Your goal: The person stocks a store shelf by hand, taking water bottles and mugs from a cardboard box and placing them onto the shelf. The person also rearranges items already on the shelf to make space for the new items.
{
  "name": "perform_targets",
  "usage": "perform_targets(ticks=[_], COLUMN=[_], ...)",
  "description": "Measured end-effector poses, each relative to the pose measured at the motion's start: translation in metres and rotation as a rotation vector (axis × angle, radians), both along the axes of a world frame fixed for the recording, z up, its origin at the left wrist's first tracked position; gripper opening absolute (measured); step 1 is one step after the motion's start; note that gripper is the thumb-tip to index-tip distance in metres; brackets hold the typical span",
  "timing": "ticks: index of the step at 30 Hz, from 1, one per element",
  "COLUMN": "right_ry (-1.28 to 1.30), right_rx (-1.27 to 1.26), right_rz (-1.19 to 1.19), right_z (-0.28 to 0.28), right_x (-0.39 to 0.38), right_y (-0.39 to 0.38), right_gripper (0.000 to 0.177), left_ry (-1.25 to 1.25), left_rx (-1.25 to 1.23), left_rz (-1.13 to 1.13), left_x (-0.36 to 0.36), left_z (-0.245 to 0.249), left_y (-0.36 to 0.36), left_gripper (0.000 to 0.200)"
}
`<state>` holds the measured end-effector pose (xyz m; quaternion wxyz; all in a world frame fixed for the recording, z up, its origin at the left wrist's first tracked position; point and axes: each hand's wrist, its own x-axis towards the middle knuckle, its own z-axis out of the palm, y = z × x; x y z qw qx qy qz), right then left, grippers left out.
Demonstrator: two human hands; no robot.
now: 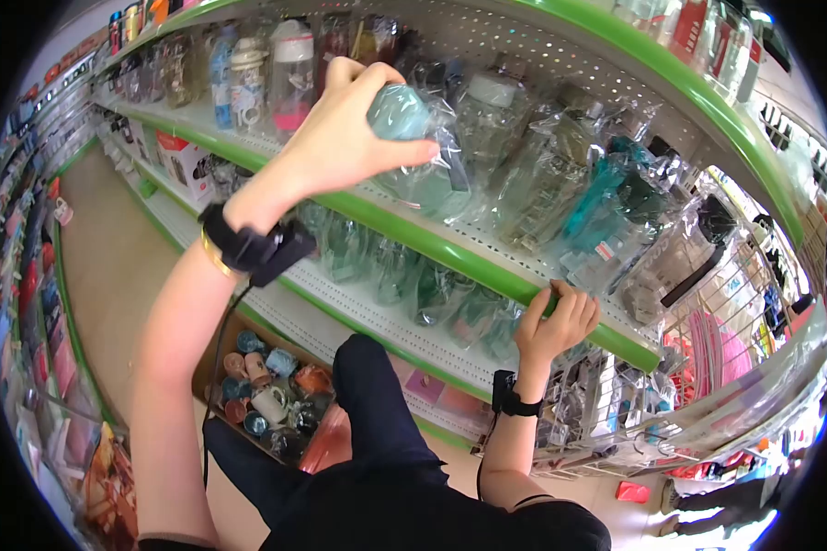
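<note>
My left hand is wrapped round the top of a clear bottle with a pale teal lid, in plastic wrap, at the front of the middle shelf. The thumb lies across its near side, and the bottle's far side is hidden by my fingers. To its right stand several plastic-wrapped clear bottles; a bottle with a pink base stands to its left. Lower right, my right hand has its fingers curled over the shelf's green front edge.
Below, more wrapped bottles fill the lower shelf. An open cardboard box of cups and bottles sits on the floor by my legs. A wire rack adjoins the shelf at right. Another person's legs show at lower right.
</note>
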<state>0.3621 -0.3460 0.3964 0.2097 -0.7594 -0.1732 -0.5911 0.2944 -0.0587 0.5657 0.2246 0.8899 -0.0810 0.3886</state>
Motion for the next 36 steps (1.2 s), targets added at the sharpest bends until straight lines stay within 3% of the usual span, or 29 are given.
perform_targets(ticks=[3, 5, 8, 11, 15, 21, 31, 33, 34, 36], right_ry=[-0.001, -0.013, -0.017, -0.170, -0.251, -0.261, -0.181, -0.158, -0.169, -0.180], right_rx=[-0.002, -0.019, -0.053, -0.102, -0.070, -0.034, -0.090, -0.087, -0.089, -0.092], right_rz=[-0.001, -0.067, -0.123, -0.119, -0.146, -0.242, -0.151, -0.154, -0.157, -0.156], right_z=[-0.003, -0.003, -0.010, -0.011, -0.010, -0.017, -0.009, -0.008, -0.008, -0.008], right_x=[0.004, 0.005, 0.012, 0.024, 0.029, 0.040, 0.023, 0.022, 0.021, 0.021], right_y=[0.000, -0.001, -0.007, -0.011, -0.005, -0.010, -0.006, -0.006, -0.005, -0.004], right_gripper=[0.010, 0.010, 0.016, 0.023, 0.023, 0.021, 0.017, 0.016, 0.015, 0.015], left_ry=[-0.299, -0.415, -0.503, -0.490, -0.002, 0.339, 0.582, 0.735, 1.081, 1.148], left_rx=[-0.030, -0.068, -0.789, -0.902, -0.375, -0.265, -0.265, -0.278, -0.395, -0.502], left_rz=[0.066, 0.193, 0.014, 0.520, 1.263, 1.177, 1.045, 1.054, 1.035, 0.938], left_x=[-0.044, -0.070, -0.139, -0.192, -0.242, -0.270, -0.231, -0.230, -0.227, -0.230], left_z=[-0.042, -0.077, -0.165, -0.254, -0.358, -0.438, -0.538, -0.546, -0.546, -0.547], left_y=[0.001, 0.017, 0.039, 0.062, 0.075, 0.057, 0.055, 0.049, 0.049, 0.043], left_gripper=[0.058, 0.061, 0.055, 0.057, 0.054, 0.056, 0.072, 0.077, 0.090, 0.098])
